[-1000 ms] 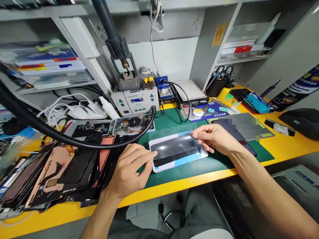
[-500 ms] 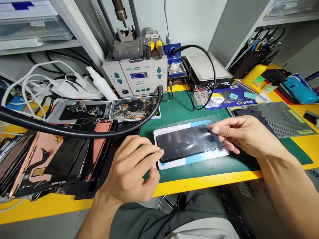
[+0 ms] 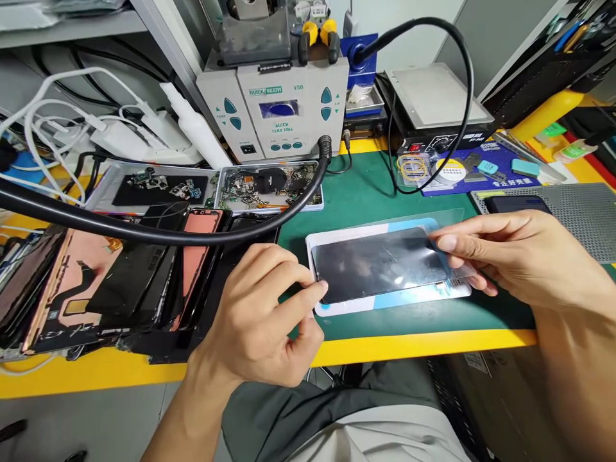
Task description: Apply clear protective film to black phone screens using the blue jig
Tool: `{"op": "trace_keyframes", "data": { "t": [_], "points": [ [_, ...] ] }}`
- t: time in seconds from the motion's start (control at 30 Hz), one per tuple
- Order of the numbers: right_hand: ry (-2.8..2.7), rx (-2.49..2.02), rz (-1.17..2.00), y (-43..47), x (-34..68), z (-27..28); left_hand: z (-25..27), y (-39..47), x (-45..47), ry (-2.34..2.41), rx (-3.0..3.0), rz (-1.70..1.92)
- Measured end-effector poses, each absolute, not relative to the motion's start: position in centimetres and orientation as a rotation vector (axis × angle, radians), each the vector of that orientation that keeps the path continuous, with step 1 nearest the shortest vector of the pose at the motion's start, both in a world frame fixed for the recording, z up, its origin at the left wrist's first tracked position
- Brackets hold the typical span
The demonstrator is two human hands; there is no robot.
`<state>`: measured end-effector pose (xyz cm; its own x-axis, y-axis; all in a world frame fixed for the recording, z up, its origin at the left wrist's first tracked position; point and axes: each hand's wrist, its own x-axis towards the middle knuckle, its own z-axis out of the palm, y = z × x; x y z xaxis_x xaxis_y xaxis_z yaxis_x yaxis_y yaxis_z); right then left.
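Observation:
A black phone [image 3: 380,266] lies face up, slightly tilted in view, on a white and blue card [image 3: 382,301] on the green mat. A clear plastic film [image 3: 450,221] with bright reflections covers it and reaches past its right end. My right hand [image 3: 500,253] pinches the film's right end between thumb and fingers. At the left end, my left hand [image 3: 274,314] has bent fingers, index and middle fingertips against the edge of film and phone. Its thumb is curled below, apart from them. Exactly how the left fingertips hold the edge is partly hidden.
Phone panels and housings [image 3: 129,276] are stacked at left. A thick black hose [image 3: 192,239] arches over them from the hot-air station [image 3: 274,115]. A parts tray [image 3: 269,186] sits behind. At right lie a perforated mat [image 3: 582,218] and a heating plate [image 3: 437,96].
The view has shifted down and closer, so the bench items appear moved. Both hands keep nearly the same pose at the two ends of the film and phone.

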<state>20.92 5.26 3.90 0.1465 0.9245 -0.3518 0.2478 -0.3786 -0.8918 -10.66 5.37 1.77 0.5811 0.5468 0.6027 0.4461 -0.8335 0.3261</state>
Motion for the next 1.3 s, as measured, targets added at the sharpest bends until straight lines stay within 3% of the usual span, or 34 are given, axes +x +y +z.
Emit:
{"op": "trace_keyframes", "data": {
  "t": [1.3],
  "points": [
    [-1.266, -1.692, 1.230, 5.06, 20.99, 3.79, 1.52, 5.60, -10.64, 0.803, 2.739, 1.016]
  ]
}}
